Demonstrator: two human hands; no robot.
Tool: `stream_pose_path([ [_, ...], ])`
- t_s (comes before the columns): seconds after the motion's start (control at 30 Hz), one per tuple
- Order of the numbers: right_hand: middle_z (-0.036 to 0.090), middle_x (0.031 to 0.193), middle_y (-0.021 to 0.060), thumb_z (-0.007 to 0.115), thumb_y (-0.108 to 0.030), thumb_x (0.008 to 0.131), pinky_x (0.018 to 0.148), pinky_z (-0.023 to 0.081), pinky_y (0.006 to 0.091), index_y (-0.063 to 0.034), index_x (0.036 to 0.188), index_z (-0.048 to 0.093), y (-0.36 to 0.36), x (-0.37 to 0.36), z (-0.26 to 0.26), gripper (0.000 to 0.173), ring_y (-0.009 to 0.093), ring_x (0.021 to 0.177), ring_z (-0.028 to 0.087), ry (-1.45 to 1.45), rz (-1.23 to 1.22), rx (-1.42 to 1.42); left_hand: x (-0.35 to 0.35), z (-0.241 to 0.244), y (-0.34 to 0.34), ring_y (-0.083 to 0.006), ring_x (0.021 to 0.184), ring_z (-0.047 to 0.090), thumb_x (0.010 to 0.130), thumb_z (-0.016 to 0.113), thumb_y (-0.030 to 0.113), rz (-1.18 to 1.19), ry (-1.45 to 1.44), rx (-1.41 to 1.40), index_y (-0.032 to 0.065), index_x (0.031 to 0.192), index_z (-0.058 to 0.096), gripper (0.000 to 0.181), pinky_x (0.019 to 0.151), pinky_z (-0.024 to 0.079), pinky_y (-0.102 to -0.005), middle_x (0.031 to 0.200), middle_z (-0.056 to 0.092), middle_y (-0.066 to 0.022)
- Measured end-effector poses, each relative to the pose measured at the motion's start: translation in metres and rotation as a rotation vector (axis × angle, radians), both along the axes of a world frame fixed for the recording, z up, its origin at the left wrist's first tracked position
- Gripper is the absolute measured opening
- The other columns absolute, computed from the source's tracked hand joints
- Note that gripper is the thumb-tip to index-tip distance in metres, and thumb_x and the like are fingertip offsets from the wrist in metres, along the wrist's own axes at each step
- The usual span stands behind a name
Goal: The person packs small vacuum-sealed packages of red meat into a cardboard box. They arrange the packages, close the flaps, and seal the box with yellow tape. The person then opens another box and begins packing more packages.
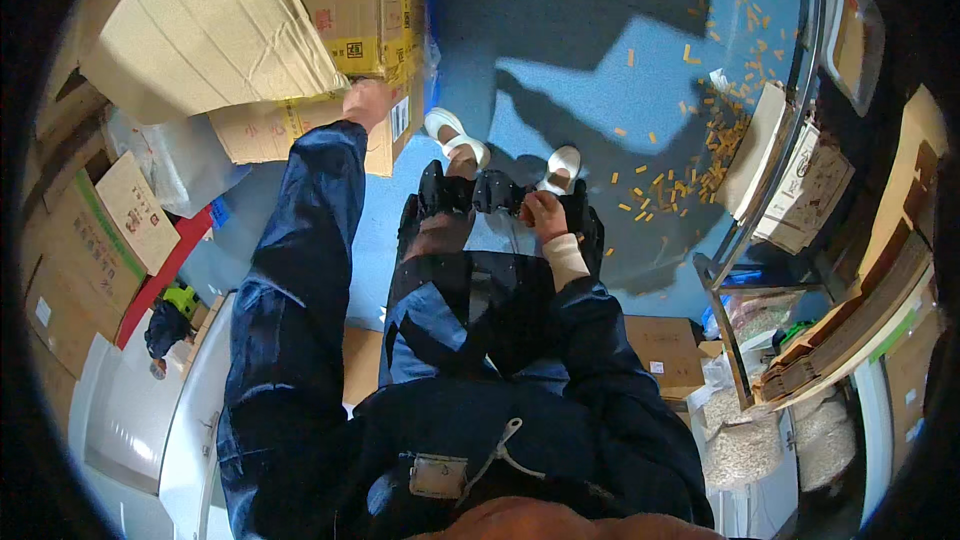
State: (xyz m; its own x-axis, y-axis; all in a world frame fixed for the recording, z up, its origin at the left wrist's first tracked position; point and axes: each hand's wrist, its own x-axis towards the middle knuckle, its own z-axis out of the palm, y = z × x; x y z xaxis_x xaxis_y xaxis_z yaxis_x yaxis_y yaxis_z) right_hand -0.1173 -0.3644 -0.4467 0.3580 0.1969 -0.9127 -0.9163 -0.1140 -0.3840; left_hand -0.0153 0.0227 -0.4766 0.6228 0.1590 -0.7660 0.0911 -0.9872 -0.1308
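Observation:
My left hand [369,101] is at the lower right corner of a large creased cardboard sheet [214,22], fingers closed around its edge. The fingertips are hidden. That sheet tilts over a cardboard carton [255,127] with red printing and yellow tape. Another taped carton [341,11] sits just beyond my left hand. Over my knee, my right hand [545,216] has its fingers curled in, and I see nothing in it. A pale wrap [565,259] covers that wrist. My legs are bent, with white shoes [559,169] on the blue floor [450,240].
Small yellow strips [720,135] litter the floor to the right. A metal frame [724,262] stands there, beside folded cardboard [802,187] and bags of pale filling [742,442]. On the left are more cartons [82,292], clear plastic wrap [165,157] and a person [166,330] farther off.

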Motion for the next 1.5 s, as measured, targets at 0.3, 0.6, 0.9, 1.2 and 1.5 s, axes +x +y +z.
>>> stream_pose_path([
  [0.3, 0.055, 0.069, 0.0027, 0.055, -0.023, 0.088, 0.052, 0.043, 0.026, -0.0023, 0.083, 0.055, -0.066, -0.011, 0.024, 0.021, 0.011, 0.057, 0.053, -0.018, -0.074, -0.036, -0.044, 0.031, -0.013, -0.0273, 0.083, 0.063, 0.091, 0.035, 0.046, -0.063, -0.069, 0.056, 0.0084, 0.084, 0.07, 0.051, 0.076, 0.042, -0.0407, 0.082, 0.067, -0.0135],
  [0.6, 0.058, 0.065, 0.0036, 0.056, -0.022, 0.086, 0.051, 0.041, 0.026, -0.004, 0.086, 0.058, -0.053, -0.017, 0.057, 0.018, 0.012, 0.056, 0.052, 0.004, -0.115, -0.073, -0.081, 0.01, -0.022, -0.023, 0.084, 0.062, 0.088, 0.043, 0.018, -0.232, -0.103, 0.163, 0.0334, 0.109, 0.061, 0.032, 0.072, 0.042, -0.0393, 0.09, 0.065, -0.0064],
  [0.9, 0.056, 0.069, 0.005, 0.055, -0.019, 0.088, 0.058, 0.045, 0.0272, -0.0006, 0.084, 0.056, -0.021, 0.019, 0.031, 0.019, 0.013, 0.061, 0.053, -0.285, 0.278, -0.037, -0.106, 0.029, -0.003, -0.0233, 0.07, 0.062, 0.085, 0.047, 0.027, -0.159, -0.209, 0.064, 0.0138, 0.087, 0.069, 0.025, 0.066, 0.043, -0.0392, 0.074, 0.065, -0.008],
  [1.2, 0.06, 0.091, 0.0199, 0.047, -0.033, 0.087, 0.079, 0.044, 0.044, -0.0018, 0.089, 0.056, 0.294, 0.134, -0.031, 0.032, 0.039, 0.09, 0.056, -1.146, 0.909, 0.154, -0.11, 0.03, 0.002, -0.0268, 0.082, 0.06, 0.078, 0.048, 0.013, -0.067, -0.276, -0.096, 0.0056, 0.077, 0.063, 0.017, 0.072, 0.042, -0.039, 0.08, 0.064, -0.0134],
  [1.5, 0.057, 0.118, 0.0146, 0.039, -0.019, 0.086, 0.096, 0.039, 0.0455, -0.006, 0.107, 0.062, 0.35, 0.116, -0.086, 0.035, 0.032, 0.111, 0.053, -1.035, 1.449, -0.382, -0.112, 0.078, -0.036, -0.0212, 0.089, 0.055, 0.078, 0.049, 0.018, 0.11, -0.255, 0.037, 0.009, 0.08, 0.065, 0.018, 0.077, 0.036, -0.0339, 0.084, 0.063, -0.0075],
])
